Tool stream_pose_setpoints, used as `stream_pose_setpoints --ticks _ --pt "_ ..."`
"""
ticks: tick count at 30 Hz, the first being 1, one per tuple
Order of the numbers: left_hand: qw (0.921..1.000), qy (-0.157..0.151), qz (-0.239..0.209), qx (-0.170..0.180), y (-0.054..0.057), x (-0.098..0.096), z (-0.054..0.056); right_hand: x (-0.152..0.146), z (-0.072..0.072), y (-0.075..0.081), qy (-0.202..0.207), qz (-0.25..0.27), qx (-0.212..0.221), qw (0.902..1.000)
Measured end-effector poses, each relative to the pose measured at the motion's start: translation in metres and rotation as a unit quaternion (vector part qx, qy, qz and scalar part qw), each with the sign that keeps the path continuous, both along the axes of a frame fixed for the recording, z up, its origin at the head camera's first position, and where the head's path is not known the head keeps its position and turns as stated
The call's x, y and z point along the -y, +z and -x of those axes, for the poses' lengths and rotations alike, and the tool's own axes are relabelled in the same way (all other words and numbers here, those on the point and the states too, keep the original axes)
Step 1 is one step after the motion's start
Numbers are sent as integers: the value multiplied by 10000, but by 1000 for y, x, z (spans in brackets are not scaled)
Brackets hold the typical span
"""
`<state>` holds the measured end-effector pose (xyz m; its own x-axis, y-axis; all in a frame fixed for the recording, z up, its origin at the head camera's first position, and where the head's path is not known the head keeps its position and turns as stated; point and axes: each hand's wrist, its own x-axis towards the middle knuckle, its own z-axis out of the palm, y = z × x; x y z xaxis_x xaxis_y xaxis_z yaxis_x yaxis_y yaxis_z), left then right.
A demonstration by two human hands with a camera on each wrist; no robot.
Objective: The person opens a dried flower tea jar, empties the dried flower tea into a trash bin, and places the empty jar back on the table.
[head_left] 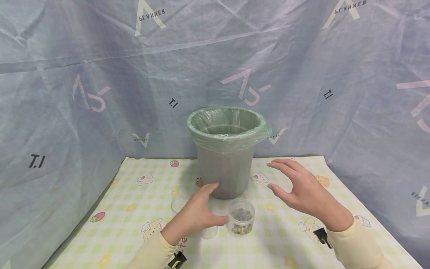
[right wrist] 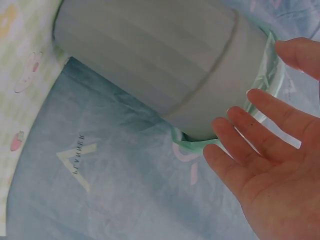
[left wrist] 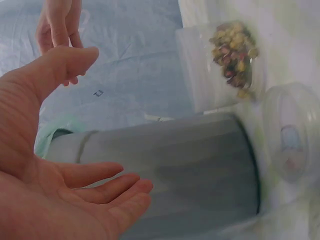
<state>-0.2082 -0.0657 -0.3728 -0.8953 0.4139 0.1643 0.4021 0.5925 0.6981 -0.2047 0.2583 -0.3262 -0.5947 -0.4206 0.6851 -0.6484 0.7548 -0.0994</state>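
A clear plastic jar (head_left: pixel 241 216) stands upright in front of the bin, partly filled with dried flower buds (left wrist: pixel 234 55) in yellow, brown and some red. My left hand (head_left: pixel 199 212) hovers just left of the jar, thumb and fingers spread apart, holding nothing. Beneath and behind that hand are two clear round pieces, partly hidden by it; one clear round piece (left wrist: pixel 290 132) shows in the left wrist view, but I cannot tell lid from container. To the right of the jar, my right hand (head_left: pixel 304 188) is raised over the table with relaxed, parted fingers and nothing in it.
A grey bin (head_left: pixel 226 168) lined with a green plastic bag (head_left: pixel 231 140) stands at the back middle of the table. A checked tablecloth (head_left: pixel 134 216) with cartoon prints covers the tabletop. Blue-grey fabric (head_left: pixel 161 78) hangs behind and along both sides.
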Motion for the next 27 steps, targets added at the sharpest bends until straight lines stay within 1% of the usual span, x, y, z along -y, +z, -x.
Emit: stream_pose_setpoints --ticks 3,8,11,16,22,27 --pt "9999 -43 62 116 -6 -7 1 -1 1 -4 -16 10 79 10000" --pt "9986 -204 83 473 -16 -16 5 -2 2 -11 -77 17 274 9996" --pt "9980 -224 63 585 -23 -21 7 -2 2 -14 -112 20 385 9992" --pt "9982 -121 46 588 -33 -26 10 -4 3 -19 -114 -12 401 9991" --pt "9985 -123 67 536 -47 -32 15 -8 5 -26 -189 7 408 9990" --pt "9988 -78 130 466 -54 -37 18 -12 7 -32 -253 28 512 9984"
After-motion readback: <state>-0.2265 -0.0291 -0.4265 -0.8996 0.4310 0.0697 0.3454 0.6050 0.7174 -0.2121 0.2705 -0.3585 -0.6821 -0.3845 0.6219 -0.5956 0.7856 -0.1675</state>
